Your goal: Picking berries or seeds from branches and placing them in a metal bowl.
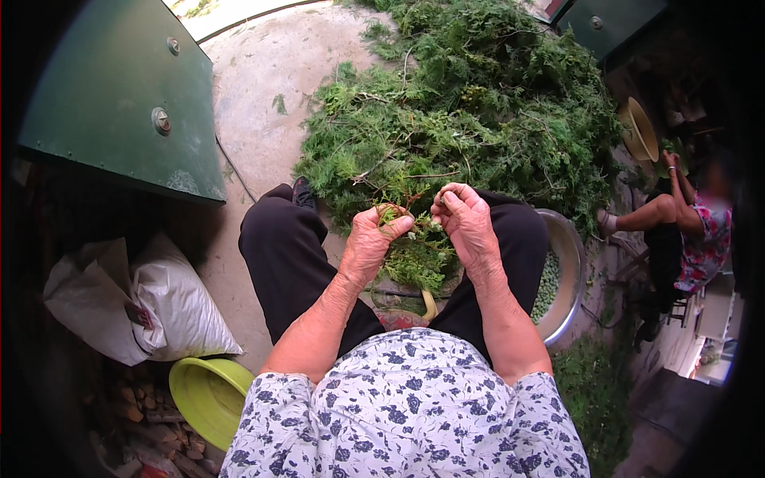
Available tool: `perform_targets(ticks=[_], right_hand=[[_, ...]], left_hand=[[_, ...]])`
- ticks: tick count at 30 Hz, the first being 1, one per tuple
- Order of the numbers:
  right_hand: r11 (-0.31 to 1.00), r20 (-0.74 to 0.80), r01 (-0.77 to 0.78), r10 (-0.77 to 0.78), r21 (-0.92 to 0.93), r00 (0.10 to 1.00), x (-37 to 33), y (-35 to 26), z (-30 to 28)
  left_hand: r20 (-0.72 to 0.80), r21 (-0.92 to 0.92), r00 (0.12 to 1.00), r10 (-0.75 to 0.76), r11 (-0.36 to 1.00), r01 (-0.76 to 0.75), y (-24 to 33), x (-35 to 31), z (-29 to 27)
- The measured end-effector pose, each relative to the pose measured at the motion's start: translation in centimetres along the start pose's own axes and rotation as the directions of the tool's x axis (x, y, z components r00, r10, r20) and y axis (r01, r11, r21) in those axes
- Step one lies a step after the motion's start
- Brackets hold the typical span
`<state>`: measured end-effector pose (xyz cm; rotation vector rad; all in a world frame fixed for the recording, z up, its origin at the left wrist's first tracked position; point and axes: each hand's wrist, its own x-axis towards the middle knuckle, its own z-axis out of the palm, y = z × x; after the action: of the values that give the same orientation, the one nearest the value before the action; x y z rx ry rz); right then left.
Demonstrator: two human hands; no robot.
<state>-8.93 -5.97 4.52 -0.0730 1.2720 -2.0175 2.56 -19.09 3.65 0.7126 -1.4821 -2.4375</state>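
My left hand [373,243] pinches a feathery evergreen sprig [418,259] by its reddish-brown stem, between thumb and curled fingers. The sprig spreads over the gap between my knees, with a few small pale cones [436,226] on it. Just to the right, my right hand [470,227] is closed, thumb pressed to the forefinger at the sprig's edge. What lies between those fingertips is too small to make out. Beside my right thigh stands a wide metal basin [575,263] holding many small green cones [547,288]. My leg covers part of it.
A large heap of evergreen branches [470,119] lies in front of me. Left are a green metal door [119,95], a white sack [179,307], a yellow-green basin [195,398] and firewood [151,434]. At right another person [701,231] sits near a tan basin [640,127].
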Motion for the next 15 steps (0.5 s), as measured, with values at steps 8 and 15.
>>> perform_targets(ticks=[8, 15], right_hand=[[0.954, 0.093, 0.03, -0.002, -0.3, 0.996, -2.3, -0.1, 0.2], [0.882, 0.078, 0.112, -0.086, -0.458, 0.993, -2.2, -0.1, 0.8]], left_hand=[[-0.046, -0.188, 0.998, -0.031, 0.982, 0.022, 0.2, 0.4, 0.1], [0.07, 0.027, 0.985, -0.156, 0.988, 0.155, 0.3, 0.1, 0.5]])
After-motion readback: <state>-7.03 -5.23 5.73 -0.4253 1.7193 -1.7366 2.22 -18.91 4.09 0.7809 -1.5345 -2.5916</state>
